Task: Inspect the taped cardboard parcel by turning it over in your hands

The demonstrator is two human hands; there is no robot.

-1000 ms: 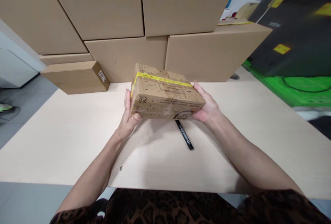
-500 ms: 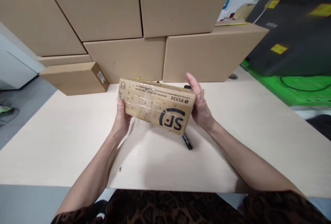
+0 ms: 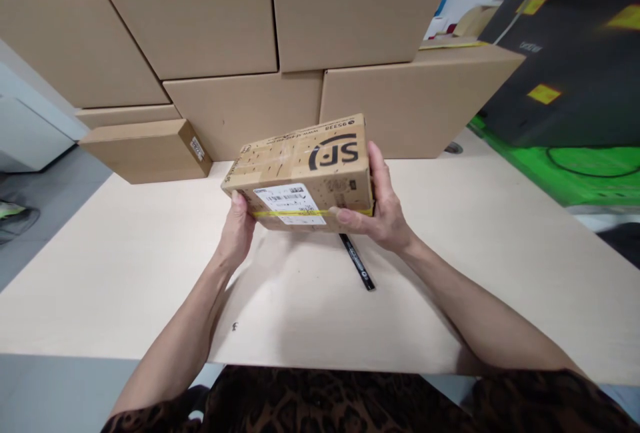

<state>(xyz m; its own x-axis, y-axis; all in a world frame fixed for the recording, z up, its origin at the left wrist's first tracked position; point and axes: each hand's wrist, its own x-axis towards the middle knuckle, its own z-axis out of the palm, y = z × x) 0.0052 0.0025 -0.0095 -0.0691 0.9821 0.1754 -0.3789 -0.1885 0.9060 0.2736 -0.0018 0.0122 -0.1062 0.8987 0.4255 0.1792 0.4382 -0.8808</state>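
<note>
I hold a small cardboard parcel (image 3: 305, 166) above the table with both hands. It has a black "SF" logo on its upper face, a white shipping label and a yellow tape band on the side facing me. My left hand (image 3: 236, 230) grips its left end from below. My right hand (image 3: 383, 210) wraps round its right end, thumb across the near face. A black marker pen (image 3: 357, 263) lies on the table just under the parcel.
The pale wooden table (image 3: 125, 266) reaches to a wall of stacked plain cardboard boxes (image 3: 240, 53) at the back. A smaller flat box (image 3: 145, 150) juts out at back left. A black machine (image 3: 575, 53) and a green mat (image 3: 575, 170) are at right.
The parcel has been turned over in my hands: first its yellow-taped top showed, then the SF face toward me, now the labelled side faces me with the logo on top.
</note>
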